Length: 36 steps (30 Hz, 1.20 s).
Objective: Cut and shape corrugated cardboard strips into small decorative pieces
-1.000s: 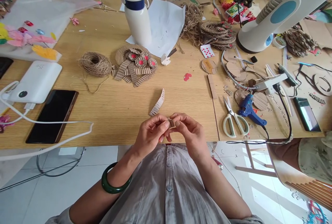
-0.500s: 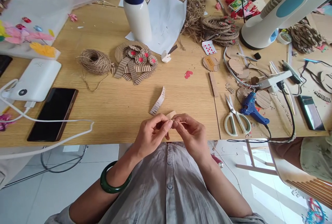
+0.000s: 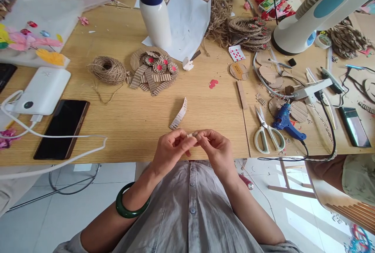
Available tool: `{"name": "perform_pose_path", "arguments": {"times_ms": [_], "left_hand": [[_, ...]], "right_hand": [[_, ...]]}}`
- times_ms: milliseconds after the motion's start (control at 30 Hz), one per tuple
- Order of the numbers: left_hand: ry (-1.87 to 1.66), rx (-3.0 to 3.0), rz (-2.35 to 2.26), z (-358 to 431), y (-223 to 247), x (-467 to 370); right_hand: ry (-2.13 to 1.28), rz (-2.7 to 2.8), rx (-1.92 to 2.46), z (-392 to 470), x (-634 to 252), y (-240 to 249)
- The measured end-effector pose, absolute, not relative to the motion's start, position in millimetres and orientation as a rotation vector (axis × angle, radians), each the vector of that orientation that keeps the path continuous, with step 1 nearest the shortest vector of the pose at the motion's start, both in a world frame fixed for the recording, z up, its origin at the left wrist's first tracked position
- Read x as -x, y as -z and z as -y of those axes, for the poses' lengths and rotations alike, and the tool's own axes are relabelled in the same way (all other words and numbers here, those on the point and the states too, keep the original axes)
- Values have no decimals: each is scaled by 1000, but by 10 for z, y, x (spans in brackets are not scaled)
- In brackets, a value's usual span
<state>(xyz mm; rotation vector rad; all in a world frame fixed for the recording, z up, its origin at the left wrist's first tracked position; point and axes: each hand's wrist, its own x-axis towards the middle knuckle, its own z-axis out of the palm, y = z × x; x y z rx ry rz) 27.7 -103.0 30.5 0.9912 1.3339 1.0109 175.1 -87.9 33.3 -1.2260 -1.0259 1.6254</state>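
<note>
My left hand [image 3: 172, 150] and my right hand [image 3: 217, 152] meet at the table's front edge, fingertips touching. Both are closed in a pinch on a small tan cardboard strip [image 3: 190, 135], mostly hidden by the fingers. Just beyond them lies a curved, fringed strip of corrugated cardboard [image 3: 179, 113]. Farther back is a round cardboard piece [image 3: 152, 71] with crossed corrugated strips and several red-centred paper flowers. A ball of twine [image 3: 108, 70] sits left of it.
Scissors [image 3: 268, 131] and a blue glue gun [image 3: 288, 122] lie to the right near a power strip [image 3: 312, 89]. A white bottle [image 3: 154, 14] stands at the back. On the left are a phone [image 3: 62, 128], a power bank [image 3: 43, 88] and a white cable.
The tan cardboard flap that stood up beyond my fingertips now shows only as a small bit between them. My hands have stayed in nearly the same place.
</note>
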Motion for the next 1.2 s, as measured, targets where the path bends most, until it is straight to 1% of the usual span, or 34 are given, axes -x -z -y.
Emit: {"name": "perform_pose_path", "arguments": {"times_ms": [100, 167, 367, 500, 567, 767, 1067, 1200], "left_hand": [[-940, -1199, -1388, 1030, -352, -264], [-912, -1241, -1333, 1028, -349, -245], [-953, -996, -1108, 1017, -214, -221], [-977, -791, -1049, 1009, -160, -250], [-1002, -720, -1038, 1005, -160, -264], [-1096, -668, -960, 1001, -162, -268], [-1055, -709, -1036, 1037, -153, -247], [-982, -932, -1193, 1044, -200, -221]], "right_hand": [[-1530, 1176, 1225, 882, -1773, -329], [-1551, 1173, 1235, 872, -1788, -338], [-2070, 739, 1017, 800, -1797, -333], [-2169, 609, 1005, 766, -1810, -298], [-2129, 644, 1023, 772, -1809, -302], [-1750, 1010, 1121, 840, -1777, -387], [-1567, 1189, 1162, 874, -1785, -331], [-1454, 1273, 1153, 903, -1776, -309]]}}
